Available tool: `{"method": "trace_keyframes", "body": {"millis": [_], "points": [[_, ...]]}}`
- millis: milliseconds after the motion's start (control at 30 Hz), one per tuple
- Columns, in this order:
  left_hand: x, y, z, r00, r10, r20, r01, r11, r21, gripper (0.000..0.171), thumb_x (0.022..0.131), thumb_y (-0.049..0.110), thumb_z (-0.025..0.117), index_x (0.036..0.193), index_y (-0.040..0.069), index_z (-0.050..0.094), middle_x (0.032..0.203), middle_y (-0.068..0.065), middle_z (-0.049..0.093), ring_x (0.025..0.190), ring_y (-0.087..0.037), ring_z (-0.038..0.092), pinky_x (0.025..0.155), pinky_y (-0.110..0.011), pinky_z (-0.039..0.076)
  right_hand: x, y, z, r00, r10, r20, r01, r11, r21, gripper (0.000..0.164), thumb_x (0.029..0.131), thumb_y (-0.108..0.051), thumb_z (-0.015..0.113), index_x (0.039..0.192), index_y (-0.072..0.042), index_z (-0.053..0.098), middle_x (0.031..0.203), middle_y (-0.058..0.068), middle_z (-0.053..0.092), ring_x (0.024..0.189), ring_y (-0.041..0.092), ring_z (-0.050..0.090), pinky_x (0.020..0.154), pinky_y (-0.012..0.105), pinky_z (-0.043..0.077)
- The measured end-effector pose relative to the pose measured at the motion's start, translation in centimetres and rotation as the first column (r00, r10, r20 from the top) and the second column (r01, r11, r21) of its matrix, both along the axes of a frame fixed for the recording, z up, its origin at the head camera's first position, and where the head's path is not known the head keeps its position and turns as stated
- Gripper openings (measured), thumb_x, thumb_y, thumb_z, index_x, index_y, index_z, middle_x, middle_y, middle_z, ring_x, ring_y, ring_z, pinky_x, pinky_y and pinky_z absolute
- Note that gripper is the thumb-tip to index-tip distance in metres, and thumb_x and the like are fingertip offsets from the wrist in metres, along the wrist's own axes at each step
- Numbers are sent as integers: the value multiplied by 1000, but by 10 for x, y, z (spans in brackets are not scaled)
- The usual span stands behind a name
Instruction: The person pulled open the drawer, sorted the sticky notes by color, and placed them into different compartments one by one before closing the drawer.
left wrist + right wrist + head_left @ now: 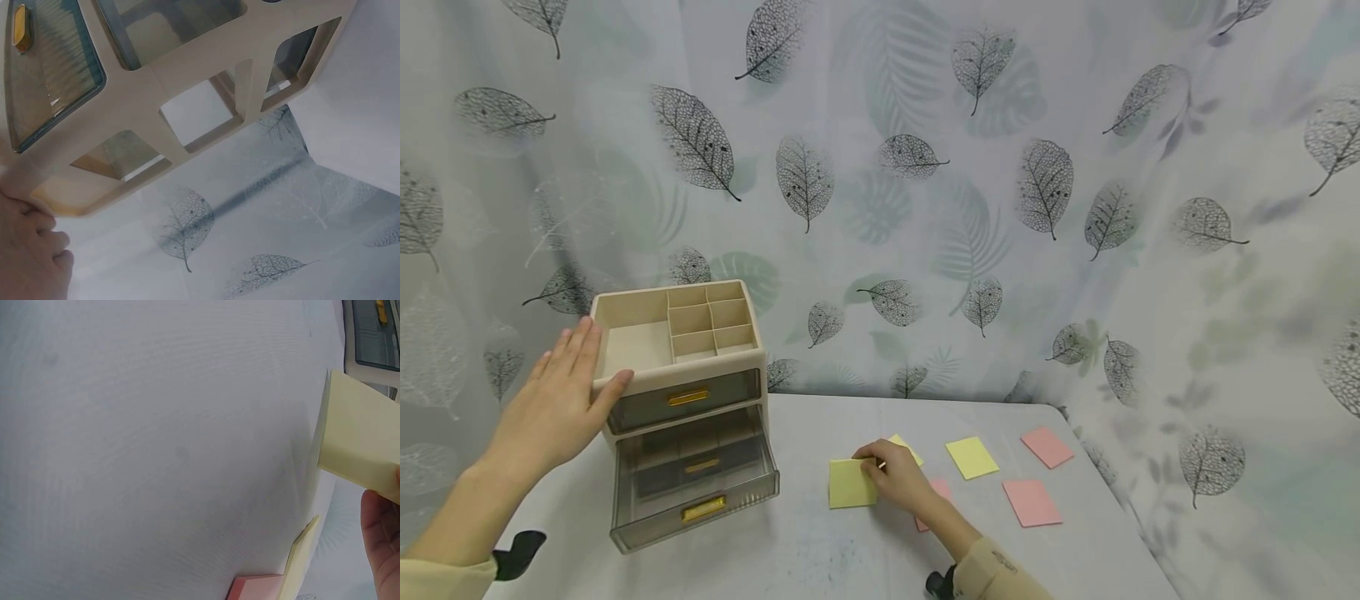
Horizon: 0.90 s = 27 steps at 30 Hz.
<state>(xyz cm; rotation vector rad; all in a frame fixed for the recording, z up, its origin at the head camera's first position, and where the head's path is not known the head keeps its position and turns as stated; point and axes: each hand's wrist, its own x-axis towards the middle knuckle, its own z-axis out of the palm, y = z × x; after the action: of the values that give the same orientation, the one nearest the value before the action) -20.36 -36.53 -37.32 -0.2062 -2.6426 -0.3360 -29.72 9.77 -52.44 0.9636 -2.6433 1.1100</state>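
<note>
One yellow note pad is held near the middle of the table, right of the drawer unit; the right hand pinches it by its right edge, and in the right wrist view it appears raised off the surface; the left hand is spread, fingers straight, resting against the unit's left upper edge, apparently to steady it; the lower drawer stands pulled out toward the near side, the upper drawer closed; to the right lie two further yellow pads, one partly hidden by the right hand, and three pink pads, one partly behind the forearm; a leaf-print curtain hangs at the far side; the step in hand is judged to be carrying the pad; the next move would likely call for travel left over the open drawer, the pad kept level, then release.
</note>
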Motion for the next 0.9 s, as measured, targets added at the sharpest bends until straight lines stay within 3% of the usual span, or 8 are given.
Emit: {"method": "trace_keyframes", "body": {"millis": [367,633,900], "points": [[-1,0,2,1000,1,8,-1,1000,2,80,113,42,38,162,-10,2,170,-29,-5,157,-46,-8,128,-53,-10,7,-5,12,997,10,-77,-16,996,-86,19,96,4,69,109,-8,76,103,3,74,88,11,67,74,24,60],[-2,-1,1,1000,-2,9,2,1000,-3,80,113,42,38,162,-9,1,171,-27,-8,157,-45,-9,128,-53,-11,14,-14,28,995,-1,-104,-16,987,-159,19,95,4,70,108,-9,76,101,0,73,87,12,66,71,24,59],[-3,-2,1,1000,-2,8,2,1000,2,81,113,43,38,162,-10,2,170,-28,-6,157,-46,-9,128,-54,-10,18,-25,47,981,6,-192,-54,967,-249,21,94,7,70,107,-8,75,101,3,73,86,16,68,70,25,60]]}}
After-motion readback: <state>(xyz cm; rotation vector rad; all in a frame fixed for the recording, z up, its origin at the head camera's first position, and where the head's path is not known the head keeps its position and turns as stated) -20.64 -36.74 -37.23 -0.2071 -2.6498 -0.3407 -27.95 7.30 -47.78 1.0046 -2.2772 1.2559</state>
